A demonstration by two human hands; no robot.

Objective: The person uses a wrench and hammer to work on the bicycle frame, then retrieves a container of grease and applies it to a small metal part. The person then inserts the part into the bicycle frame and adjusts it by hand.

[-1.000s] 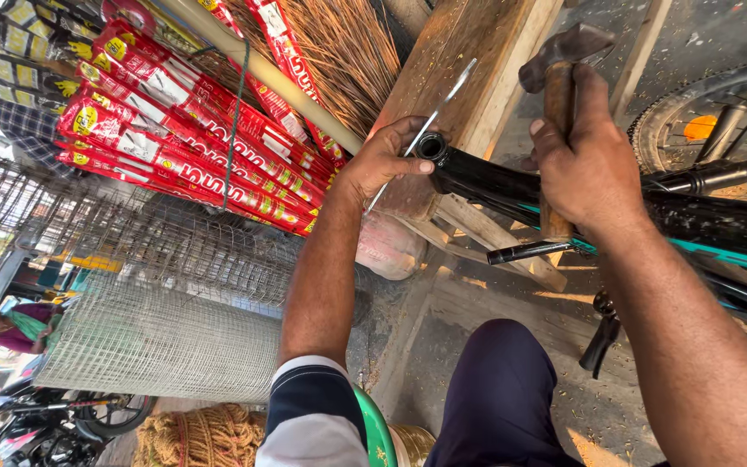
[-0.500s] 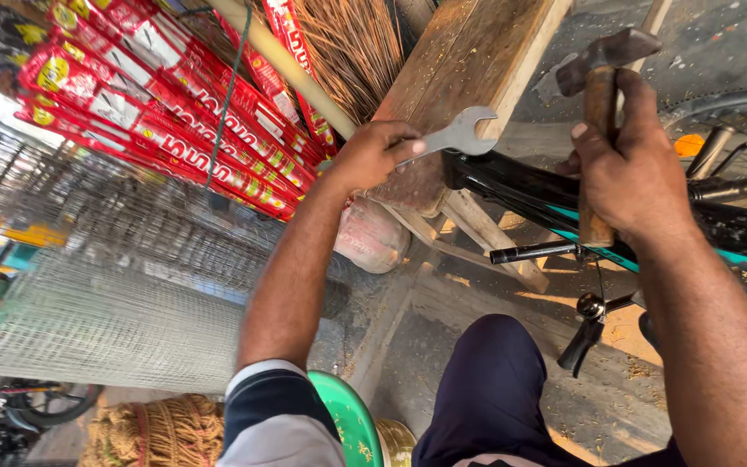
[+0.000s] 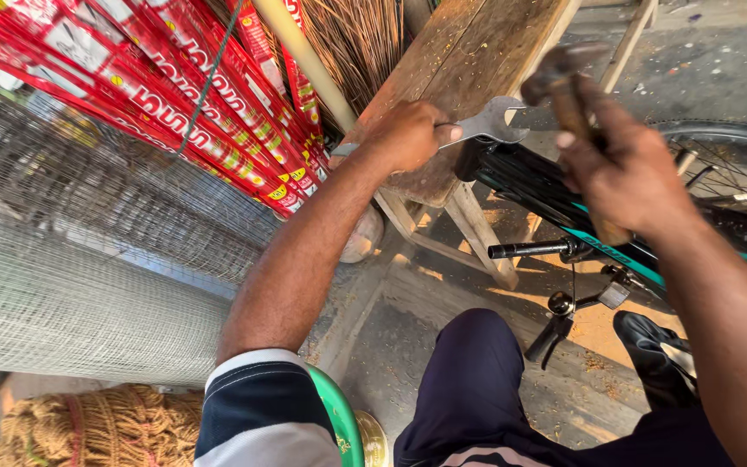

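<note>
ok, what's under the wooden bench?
Under the wooden bench: its slanted legs, a pale rounded object on the ground, sunlit concrete. The left hand with its wrench hides the bench's near edge.

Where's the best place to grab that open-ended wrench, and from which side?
Probably the flat shank of the wrench, from its handle end on the left, as the left hand does. The open jaw points right toward the bicycle frame, so it needs to remain free.

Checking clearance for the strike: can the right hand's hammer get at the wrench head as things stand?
Probably yes. The right hand holds the hammer raised just above the wrench, which the left hand grips by its handle against the bicycle frame. Nothing lies between them.
</note>
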